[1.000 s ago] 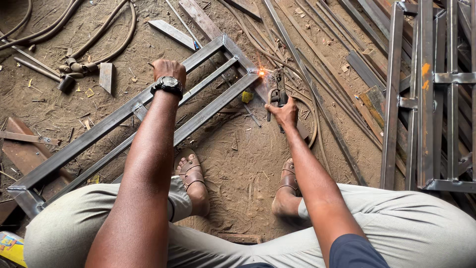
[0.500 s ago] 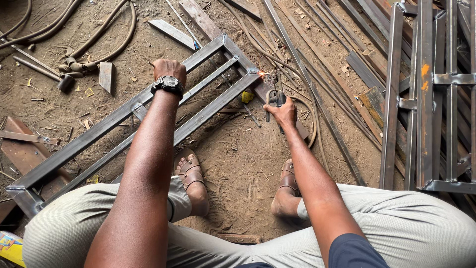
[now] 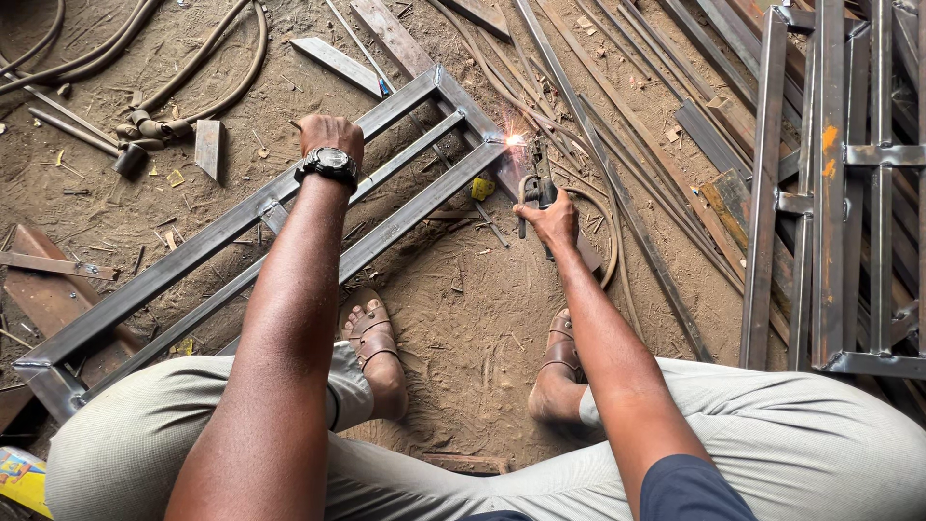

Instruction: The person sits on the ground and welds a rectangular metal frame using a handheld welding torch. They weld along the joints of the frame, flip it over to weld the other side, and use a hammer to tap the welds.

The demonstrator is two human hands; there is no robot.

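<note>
Right hand [image 3: 552, 220] is clenched around the grip of a welding electrode holder [image 3: 535, 183], its tip held to the far corner of a long steel frame [image 3: 193, 253] that lies on the dirt floor [image 3: 463, 299]. A bright spark [image 3: 514, 141] burns right at that corner joint. Left hand [image 3: 331, 135], with a black wristwatch [image 3: 329, 164] on the wrist, is closed down on the frame's upper rail, pressing it in place; whether the fingers wrap under the rail cannot be told.

The frame already looks assembled: two long rails, an inner bar and end pieces all sit squared up. By the look of it, the work is at the joining stage, with this far corner under the arc and the near end by the knee not shown being worked. More finished frames [image 3: 830, 183] stand at the right, among loose steel bars [image 3: 617, 183] and hoses [image 3: 183, 77].

Compared with half a second ago, the spark is lit again where it had died to almost nothing; both hands and the frame sit where they were.
</note>
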